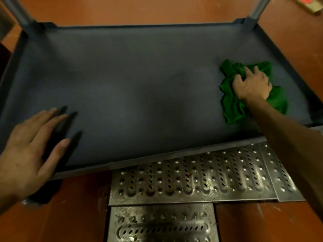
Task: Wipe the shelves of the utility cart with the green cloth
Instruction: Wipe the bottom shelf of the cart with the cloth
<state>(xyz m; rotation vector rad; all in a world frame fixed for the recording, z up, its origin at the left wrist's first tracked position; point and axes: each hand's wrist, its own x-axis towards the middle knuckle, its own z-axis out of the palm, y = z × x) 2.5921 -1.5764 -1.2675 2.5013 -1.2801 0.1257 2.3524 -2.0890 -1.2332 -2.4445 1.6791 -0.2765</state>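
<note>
My right hand [251,84] clutches the bunched green cloth [232,102] on the cart shelf [139,84] near its right edge. My left hand [29,147] hovers over the near-left corner (fingers straight, spread).

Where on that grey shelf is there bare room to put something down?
The wide middle of the shelf is bare, from the left hand at the near-left corner across to the green cloth gripped by the right hand. The strip along the back rim is bare too. Only the right end is crowded.
</note>
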